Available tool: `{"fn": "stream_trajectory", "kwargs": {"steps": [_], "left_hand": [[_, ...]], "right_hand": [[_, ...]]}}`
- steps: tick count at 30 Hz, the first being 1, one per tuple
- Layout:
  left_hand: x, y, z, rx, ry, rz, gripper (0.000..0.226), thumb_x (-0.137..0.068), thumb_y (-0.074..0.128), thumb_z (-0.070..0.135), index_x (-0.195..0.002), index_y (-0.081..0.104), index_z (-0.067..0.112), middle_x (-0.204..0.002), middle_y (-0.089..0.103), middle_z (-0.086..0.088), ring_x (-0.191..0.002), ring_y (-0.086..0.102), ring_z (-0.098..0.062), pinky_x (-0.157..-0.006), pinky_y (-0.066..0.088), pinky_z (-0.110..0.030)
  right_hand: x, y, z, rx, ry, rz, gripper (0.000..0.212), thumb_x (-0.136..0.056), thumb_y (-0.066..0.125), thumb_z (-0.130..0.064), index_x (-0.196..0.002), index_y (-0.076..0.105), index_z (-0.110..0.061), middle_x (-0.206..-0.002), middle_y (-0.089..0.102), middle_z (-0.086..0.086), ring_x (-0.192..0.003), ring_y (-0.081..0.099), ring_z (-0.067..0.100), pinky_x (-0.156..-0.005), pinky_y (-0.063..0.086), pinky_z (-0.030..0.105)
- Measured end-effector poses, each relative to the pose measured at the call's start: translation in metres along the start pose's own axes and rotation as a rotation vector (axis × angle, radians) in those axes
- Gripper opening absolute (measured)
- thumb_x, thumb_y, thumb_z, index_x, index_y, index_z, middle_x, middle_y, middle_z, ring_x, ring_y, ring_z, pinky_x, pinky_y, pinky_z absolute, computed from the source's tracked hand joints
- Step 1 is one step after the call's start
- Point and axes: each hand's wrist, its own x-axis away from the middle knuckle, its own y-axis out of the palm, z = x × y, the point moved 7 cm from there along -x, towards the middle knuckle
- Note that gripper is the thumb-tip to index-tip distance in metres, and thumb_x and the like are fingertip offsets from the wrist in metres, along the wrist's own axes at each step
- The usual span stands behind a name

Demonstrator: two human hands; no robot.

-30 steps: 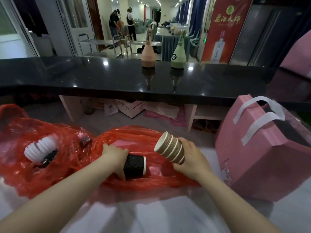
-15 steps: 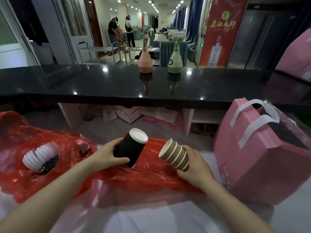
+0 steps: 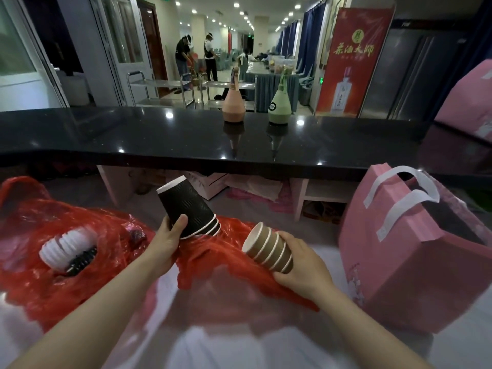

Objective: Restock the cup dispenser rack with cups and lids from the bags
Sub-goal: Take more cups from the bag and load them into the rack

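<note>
My left hand grips a stack of black ribbed paper cups, held upside down above the red plastic bag, the base pointing up and away. My right hand holds a stack of brown ribbed paper cups on its side, mouths facing left. Inside the red bag at the left lie a stack of white lids and a stack of black lids. No dispenser rack is in view.
A pink paper bag with white handles stands at the right on the white table. A black counter runs across behind, bearing a pink bottle and a green bottle. People stand far back in the hall.
My left hand has lifted the black cup stack out of the red bag and turned it base-up. My right hand has stayed almost still with the brown cups.
</note>
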Motion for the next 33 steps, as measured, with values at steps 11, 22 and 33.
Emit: {"fn": "stream_trajectory", "kwargs": {"steps": [11, 22, 33], "left_hand": [[-0.001, -0.014, 0.024, 0.09, -0.015, 0.056, 0.063, -0.075, 0.056, 0.054, -0.131, 0.045, 0.026, -0.125, 0.061, -0.009, -0.111, 0.06, -0.032, -0.09, 0.049, -0.053], [0.011, -0.003, 0.04, 0.065, -0.047, 0.099, 0.07, -0.07, 0.053, 0.066, -0.124, 0.052, 0.02, -0.113, 0.069, -0.006, -0.097, 0.069, -0.025, -0.066, 0.056, -0.037], [0.039, -0.031, 0.052, 0.165, -0.077, 0.203, 0.067, -0.072, 0.043, 0.071, -0.109, 0.061, 0.018, -0.1, 0.074, -0.004, -0.088, 0.071, -0.02, -0.064, 0.057, -0.031]], "right_hand": [[0.0, 0.0, -0.001, -0.012, -0.034, 0.022, 0.081, -0.057, 0.066, -0.055, -0.131, 0.034, -0.044, -0.118, 0.055, -0.017, -0.104, 0.056, 0.007, -0.082, 0.048, 0.028], [-0.014, -0.016, -0.04, -0.875, 0.097, 0.079, 0.057, -0.069, 0.076, -0.056, -0.116, 0.046, -0.049, -0.107, 0.065, -0.019, -0.093, 0.064, -0.003, -0.067, 0.049, 0.012], [-0.02, 0.032, -0.088, -1.14, 0.232, -0.258, 0.06, -0.069, 0.082, -0.034, -0.12, 0.052, -0.024, -0.11, 0.068, 0.003, -0.095, 0.068, 0.021, -0.081, 0.057, 0.044]]}}
